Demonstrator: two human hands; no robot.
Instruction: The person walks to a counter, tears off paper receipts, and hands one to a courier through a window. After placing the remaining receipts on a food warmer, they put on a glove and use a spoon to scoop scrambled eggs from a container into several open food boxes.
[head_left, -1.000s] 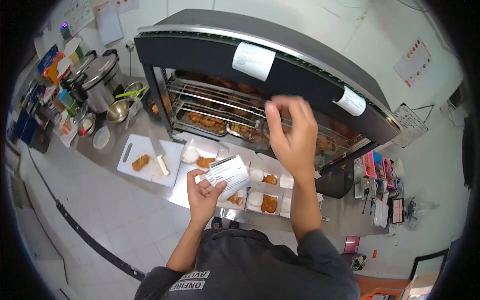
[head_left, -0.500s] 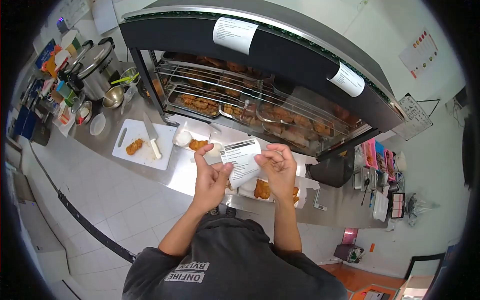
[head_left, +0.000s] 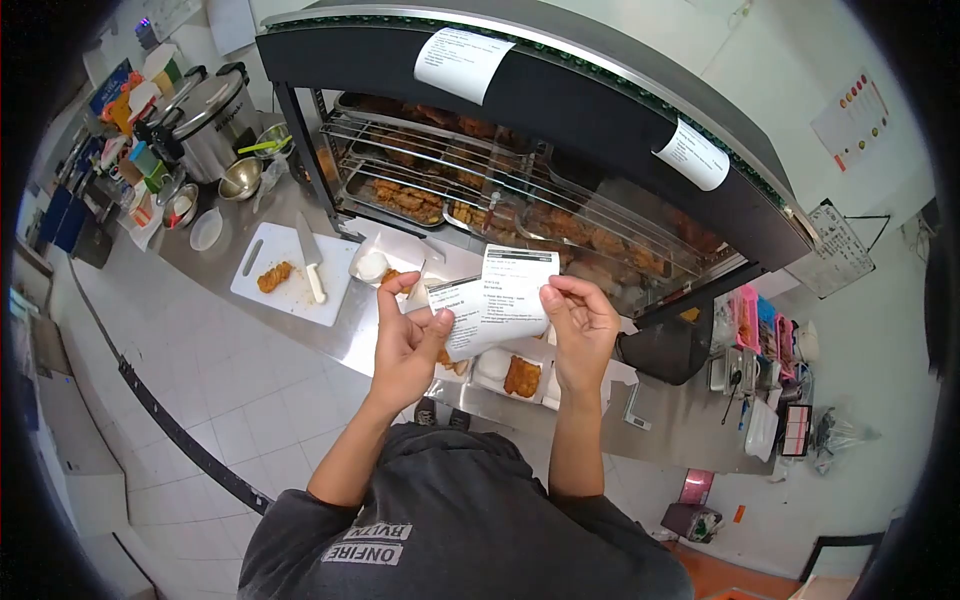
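Observation:
My left hand (head_left: 408,352) pinches a printed order slip (head_left: 462,318) between thumb and fingers. My right hand (head_left: 582,328) grips the right edge of a second printed slip (head_left: 518,285), which overlaps the first. Both papers are held up over the counter, their print facing me. Behind and beneath them lie open white food boxes. One on the left holds a mound of white rice (head_left: 371,265) beside fried chicken; nearer me, a piece of fried chicken (head_left: 522,376) rests beside more rice (head_left: 491,364). The slips and my hands hide part of the boxes.
A glass-fronted warming cabinet (head_left: 480,135) with trays of fried food stands behind the boxes. To the left, a knife (head_left: 309,262) and a fried piece (head_left: 273,277) lie on a white cutting board (head_left: 258,245). Metal bowls (head_left: 240,180) and a large pot (head_left: 212,115) stand beyond.
The slips have spread apart: the one in my right hand has moved up and right, uncovering the one in my left. My left hand has shifted slightly left, my right hand slightly right.

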